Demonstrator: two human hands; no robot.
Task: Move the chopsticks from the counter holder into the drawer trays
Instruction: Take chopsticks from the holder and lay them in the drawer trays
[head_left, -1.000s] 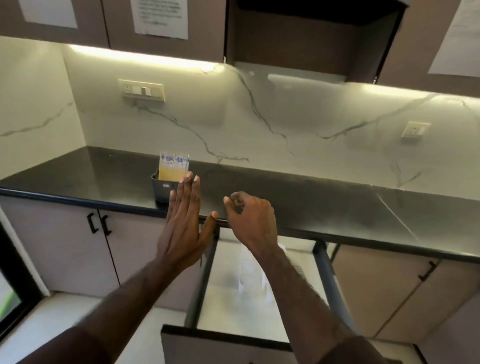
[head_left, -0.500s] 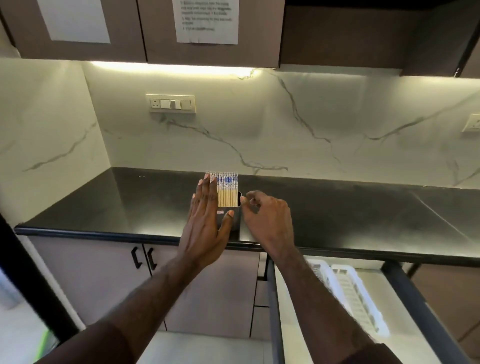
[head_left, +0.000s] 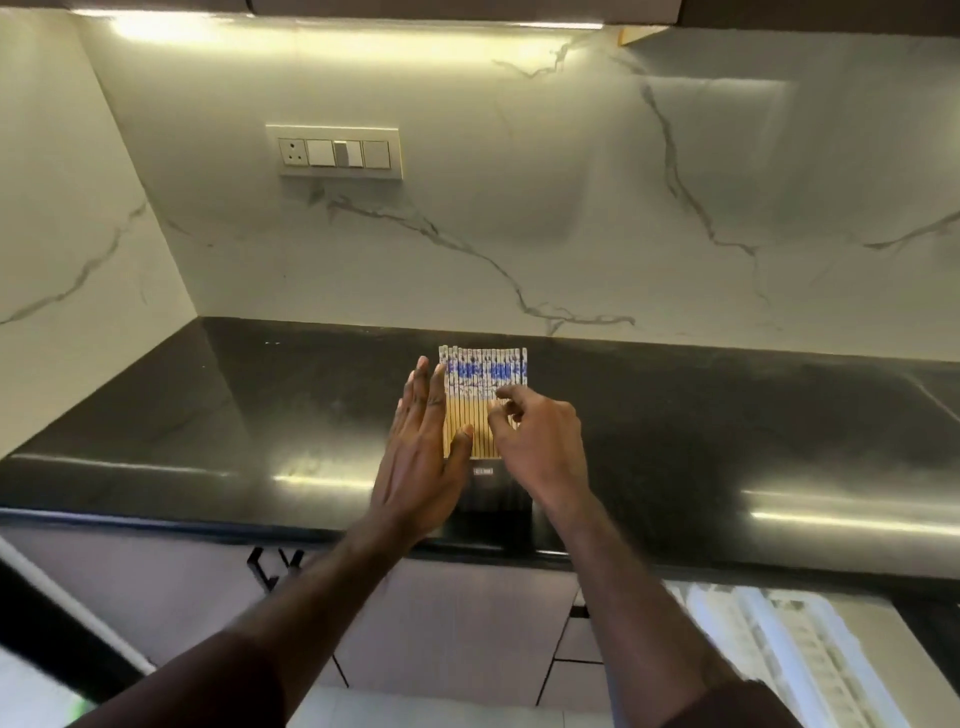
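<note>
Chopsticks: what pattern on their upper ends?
Blue-and-white speckled tops on the chopsticks, plain yellow below; head view.

Both hands up at the chopsticks (head_left: 485, 384), which stand upright in a dark holder (head_left: 493, 491) on the black counter (head_left: 208, 415). Left hand (head_left: 421, 457) flat, fingers straight, against the bundle's left edge, thumb across the front. Right hand (head_left: 540, 441) curled, fingertips pinching at sticks on the bundle's right side. White drawer trays (head_left: 810, 654) low, right of the right forearm.
</note>
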